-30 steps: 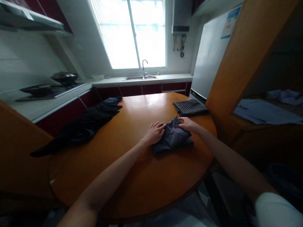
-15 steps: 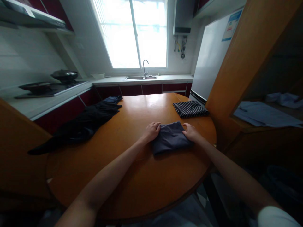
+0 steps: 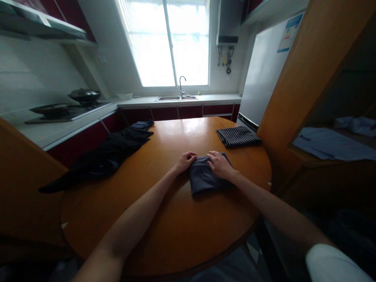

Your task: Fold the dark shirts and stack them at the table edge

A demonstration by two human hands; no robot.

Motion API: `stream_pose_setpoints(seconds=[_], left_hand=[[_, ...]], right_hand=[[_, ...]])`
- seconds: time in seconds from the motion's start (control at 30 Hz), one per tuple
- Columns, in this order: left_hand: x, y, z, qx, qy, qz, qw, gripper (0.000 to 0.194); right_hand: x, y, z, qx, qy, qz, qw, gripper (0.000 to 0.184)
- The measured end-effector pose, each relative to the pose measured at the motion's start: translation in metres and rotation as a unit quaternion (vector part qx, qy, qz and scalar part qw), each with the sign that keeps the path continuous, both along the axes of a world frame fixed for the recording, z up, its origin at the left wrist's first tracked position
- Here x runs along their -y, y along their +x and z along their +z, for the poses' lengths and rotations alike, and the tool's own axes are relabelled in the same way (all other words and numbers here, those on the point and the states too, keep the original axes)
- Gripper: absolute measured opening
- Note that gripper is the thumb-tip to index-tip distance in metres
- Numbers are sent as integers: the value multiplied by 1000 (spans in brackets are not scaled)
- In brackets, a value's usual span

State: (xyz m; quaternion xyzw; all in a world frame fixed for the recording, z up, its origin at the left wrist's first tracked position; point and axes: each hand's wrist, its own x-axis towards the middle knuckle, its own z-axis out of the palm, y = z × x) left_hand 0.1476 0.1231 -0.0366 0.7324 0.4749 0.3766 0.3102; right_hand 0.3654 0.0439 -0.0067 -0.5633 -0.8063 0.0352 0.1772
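A folded dark grey garment lies on the wooden table in front of me; its exact kind does not show. At its far left corner, my left hand pinches the edge with thumb and fingers together. My right hand rests on top of the cloth, fingers stretched out over its far half and hiding part of it. Beyond, at the right, a folded black-and-white striped garment lies flat.
Dark clothes lie loosely along the table's left edge. An orange wooden post and a fridge stand at the right. Behind the table runs a counter with a sink; pans sit on the stove at left.
My right hand has left the garment's right edge and moved left onto its top. My left hand stays at the far left corner. The view has shifted slightly.
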Motion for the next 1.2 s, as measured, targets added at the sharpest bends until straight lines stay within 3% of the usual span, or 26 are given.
stream_pose_setpoints(seconds=[0.1,0.27,0.4,0.57,0.73,0.8,0.97,1.1,1.2], left_hand=[[-1,1,-4,1,11,9,1000,27],[-2,3,-7,-24,30,46,998,16],[11,12,7,-53,74,72,993,19],[50,34,20,-224,186,-59,955,35],[66,40,8,-354,170,-86,916,50],[63,38,5,-357,161,-80,917,50],[43,26,7,-330,82,-51,939,51],[27,13,14,-283,17,-2,959,53],[34,13,21,-263,67,42,962,54]], right_hand=[[-11,-8,-15,12,-64,31,997,58],[-21,24,-31,24,-123,-82,989,68],[-26,41,-35,14,-139,-111,984,69],[-20,39,-29,11,-106,-93,990,67],[10,31,-25,28,-55,16,998,66],[20,34,-28,39,-75,37,996,68],[27,62,-35,34,-110,-26,993,69],[29,75,-31,-4,-115,-41,993,64],[37,66,-23,-30,-58,-102,993,57]])
